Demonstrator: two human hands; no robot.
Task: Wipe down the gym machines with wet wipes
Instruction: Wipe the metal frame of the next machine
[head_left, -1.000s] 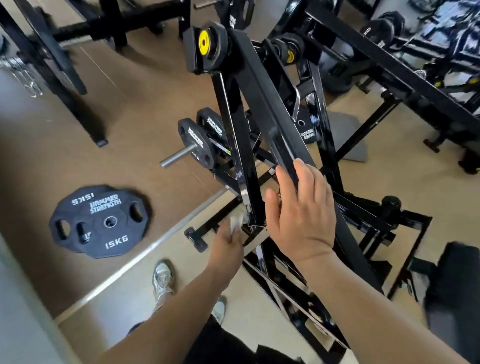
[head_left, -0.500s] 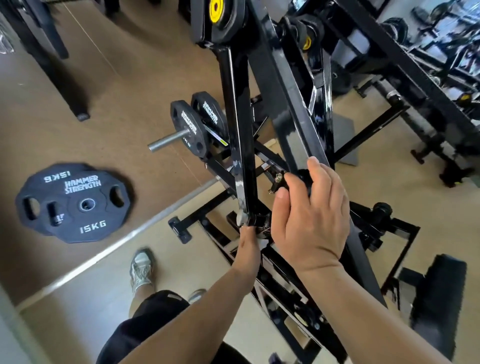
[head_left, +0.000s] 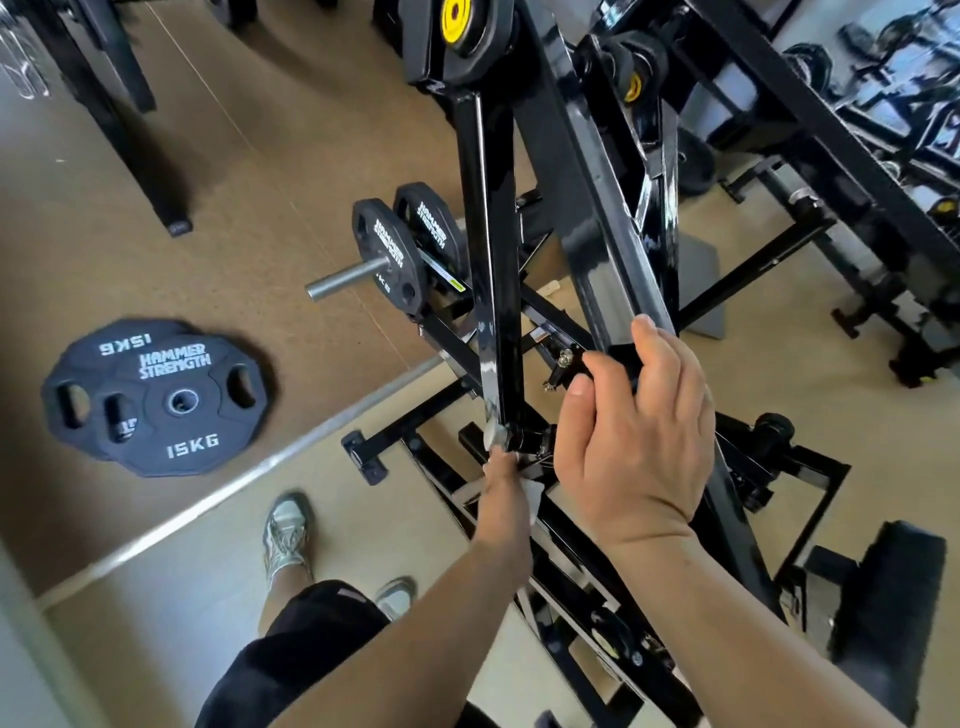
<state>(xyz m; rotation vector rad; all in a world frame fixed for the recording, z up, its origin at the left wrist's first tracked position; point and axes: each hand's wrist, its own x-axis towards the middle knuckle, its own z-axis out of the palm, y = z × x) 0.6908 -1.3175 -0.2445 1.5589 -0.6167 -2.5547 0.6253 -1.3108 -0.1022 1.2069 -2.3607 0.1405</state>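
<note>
Gym floor (head_left: 249, 171) below; left grip (head_left: 501, 470) pinches our wet wipe (head_left: 492, 434) at lever arm (head_left: 491, 249) foot, right grip (head_left: 639, 431) clasps beam (head_left: 597, 234) beside it, probably bracing us.

Stacked weight plates (head_left: 171, 364) (marked 15KG) on brown floor (head_left: 260, 171), grey mat (head_left: 701, 291)

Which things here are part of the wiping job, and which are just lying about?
In use: wet wipe in the left hand, at the foot of the narrow bar; right hand gripping the slanted beam.
Lying about: floor plates; plates on the peg.
</note>
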